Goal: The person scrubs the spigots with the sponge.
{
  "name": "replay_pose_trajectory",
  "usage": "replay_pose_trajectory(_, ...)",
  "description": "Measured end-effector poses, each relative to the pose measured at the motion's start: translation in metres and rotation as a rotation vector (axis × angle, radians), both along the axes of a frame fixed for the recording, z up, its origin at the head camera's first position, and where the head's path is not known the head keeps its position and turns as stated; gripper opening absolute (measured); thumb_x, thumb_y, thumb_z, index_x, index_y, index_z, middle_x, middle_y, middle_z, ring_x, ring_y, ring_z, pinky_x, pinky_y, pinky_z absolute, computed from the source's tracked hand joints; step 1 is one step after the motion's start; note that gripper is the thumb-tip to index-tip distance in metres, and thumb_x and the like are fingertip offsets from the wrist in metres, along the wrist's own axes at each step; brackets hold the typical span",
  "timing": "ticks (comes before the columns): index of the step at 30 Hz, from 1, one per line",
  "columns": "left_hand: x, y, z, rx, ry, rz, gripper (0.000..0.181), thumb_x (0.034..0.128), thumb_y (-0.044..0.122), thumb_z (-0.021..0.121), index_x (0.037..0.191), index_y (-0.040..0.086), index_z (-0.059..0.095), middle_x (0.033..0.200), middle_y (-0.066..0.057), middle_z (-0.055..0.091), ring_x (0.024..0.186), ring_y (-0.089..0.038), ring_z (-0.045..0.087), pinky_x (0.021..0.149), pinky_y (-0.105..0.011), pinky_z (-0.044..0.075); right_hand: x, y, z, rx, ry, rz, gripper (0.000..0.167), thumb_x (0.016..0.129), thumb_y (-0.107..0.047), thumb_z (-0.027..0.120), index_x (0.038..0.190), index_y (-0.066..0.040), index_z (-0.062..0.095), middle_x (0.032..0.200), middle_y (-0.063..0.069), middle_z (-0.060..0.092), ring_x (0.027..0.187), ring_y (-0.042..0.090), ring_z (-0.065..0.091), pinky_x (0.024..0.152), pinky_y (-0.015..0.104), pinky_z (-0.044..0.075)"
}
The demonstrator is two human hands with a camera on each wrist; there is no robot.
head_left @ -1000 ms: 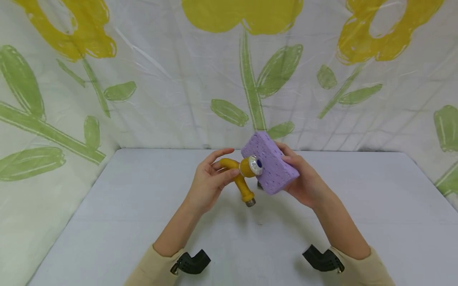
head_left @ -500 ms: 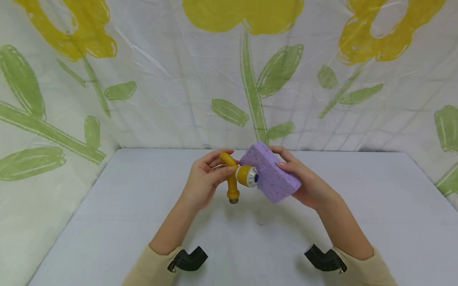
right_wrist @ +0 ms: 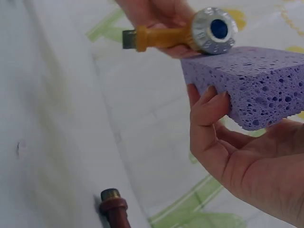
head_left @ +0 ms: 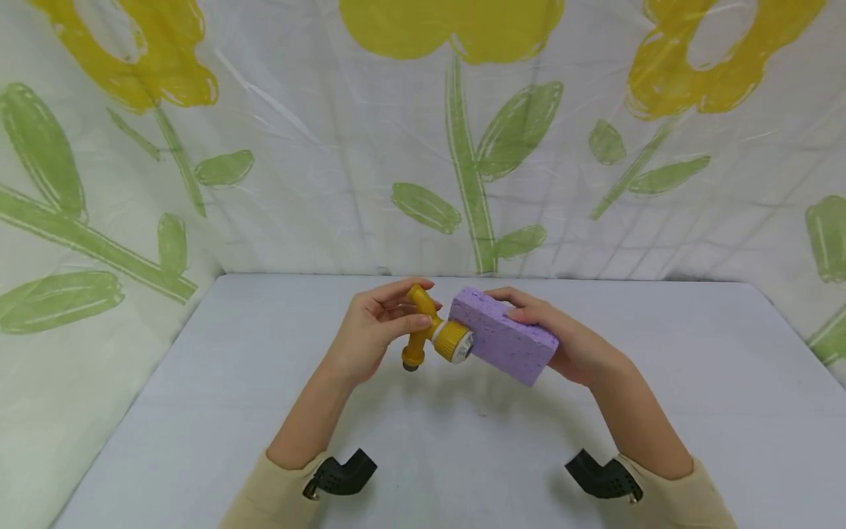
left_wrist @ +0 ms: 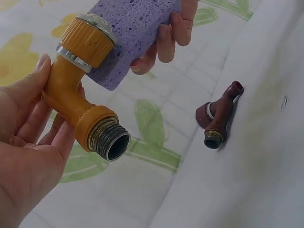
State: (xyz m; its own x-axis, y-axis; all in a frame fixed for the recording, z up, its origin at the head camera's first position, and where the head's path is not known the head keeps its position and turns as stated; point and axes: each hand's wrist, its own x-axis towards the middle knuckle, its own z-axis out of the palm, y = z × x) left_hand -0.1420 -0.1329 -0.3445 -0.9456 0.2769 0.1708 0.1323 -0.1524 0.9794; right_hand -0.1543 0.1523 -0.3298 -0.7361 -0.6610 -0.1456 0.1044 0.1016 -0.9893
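My left hand (head_left: 363, 338) pinches a yellow tap (head_left: 416, 339) between thumb and fingers, its threaded end pointing down. The tap's ribbed knob, with a silver cap and blue centre, lies against a purple sponge (head_left: 505, 336) and appears to touch it. My right hand (head_left: 571, 338) grips the sponge by its far side, thumb on the upper edge. In the left wrist view the porous face of the sponge (left_wrist: 133, 38) shows behind the tap's knob. Both things are held above the table.
A dark red tap (left_wrist: 218, 116) lies on the white table (head_left: 231, 411), seen in both wrist views and hidden in the head view. Behind the table hangs a white sheet (head_left: 317, 184) printed with yellow flowers. A black mount (head_left: 340, 474) sits on each sleeve.
The tap has turned so that its threaded end swings left and its knob tips downward. The sponge has come lower and tilted flatter, still against the knob. The left hand has shifted slightly left.
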Motion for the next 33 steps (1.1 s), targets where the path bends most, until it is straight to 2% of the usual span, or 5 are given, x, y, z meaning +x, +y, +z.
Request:
replay_pose_trajectory(8, -0.001, 0.0, -0.001, -0.068, 0.001, 0.009, 0.04, 0.093, -0.01, 0.07, 0.132, -0.011, 0.064, 0.106, -0.002, 0.077, 0.095, -0.016, 0.073, 0.082, -0.025, 0.061, -0.001, 0.001, 0.001, 0.128, 0.065, 0.007, 0.057, 0.104, -0.033, 0.048, 0.155, -0.007, 0.043, 0.127, 0.013, 0.06, 0.098, 0.024, 0.061, 0.081, 0.032, 0.055)
replay_pose_trajectory(15, 0.0, -0.001, 0.0, -0.143, -0.008, 0.06, 0.038, 0.0933, -0.007, 0.074, 0.131, -0.006, 0.067, 0.112, -0.008, 0.077, 0.095, -0.019, 0.074, 0.082, -0.028, 0.062, 0.004, -0.001, 0.005, 0.17, 0.326, -0.017, 0.042, 0.107, -0.023, 0.055, 0.147, -0.013, 0.057, 0.121, 0.015, 0.066, 0.095, 0.025, 0.062, 0.075, 0.031, 0.054)
replay_pose_trajectory(21, 0.002, 0.0, 0.003, -0.165, 0.002, 0.059, 0.036, 0.0929, -0.007, 0.075, 0.128, -0.003, 0.066, 0.11, -0.006, 0.074, 0.091, -0.022, 0.074, 0.08, -0.029, 0.064, 0.014, -0.004, 0.006, 0.278, 0.591, -0.144, 0.038, 0.103, -0.02, 0.068, 0.14, -0.023, 0.067, 0.118, 0.007, 0.065, 0.09, 0.024, 0.059, 0.068, 0.031, 0.056)
replay_pose_trajectory(27, 0.003, 0.002, 0.004, -0.142, -0.032, 0.093, 0.036, 0.0926, -0.006, 0.076, 0.127, -0.002, 0.067, 0.108, -0.004, 0.074, 0.084, -0.019, 0.076, 0.076, -0.03, 0.064, 0.023, -0.006, 0.012, 0.351, 0.706, -0.203, 0.041, 0.098, -0.022, 0.074, 0.138, -0.03, 0.07, 0.13, 0.005, 0.058, 0.115, 0.025, 0.056, 0.089, 0.042, 0.053)
replay_pose_trajectory(33, 0.002, 0.004, 0.001, -0.096, -0.077, 0.105, 0.032, 0.0917, -0.008, 0.076, 0.121, 0.0, 0.066, 0.104, -0.002, 0.074, 0.076, -0.016, 0.075, 0.071, -0.03, 0.064, 0.026, -0.009, 0.015, 0.369, 0.779, -0.245, 0.042, 0.093, -0.02, 0.08, 0.134, -0.029, 0.073, 0.131, 0.007, 0.054, 0.116, 0.031, 0.058, 0.084, 0.042, 0.055)
